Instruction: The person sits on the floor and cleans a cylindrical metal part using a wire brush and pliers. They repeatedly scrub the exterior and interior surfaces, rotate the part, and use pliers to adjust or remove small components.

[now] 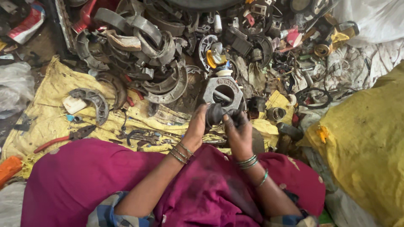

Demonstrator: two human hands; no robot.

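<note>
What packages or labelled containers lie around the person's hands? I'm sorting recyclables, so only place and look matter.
Red and white wrapper: top left, crumpled, printed.
Small white bottle: top centre, upright among metal scrap.
Yellow sack: right, bulging, woven.
Clear plastic bag: left edge, crumpled.
No screens or signs.

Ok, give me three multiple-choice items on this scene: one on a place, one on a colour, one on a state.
1. Where do the red-handled pliers lie?
A. on the yellow woven sheet
B. in the person's lap
C. on the white cloth

2. What colour is the bulky sack at the picture's right edge?
A. blue
B. yellow
C. black

3. How is the dark rounded part held?
A. lying untouched
B. by one hand only
C. between the left hand and the right hand

Answers: 1 A, the pliers rest on the sheet; 2 B, its fabric is yellow; 3 C, both hands grip it.
</note>
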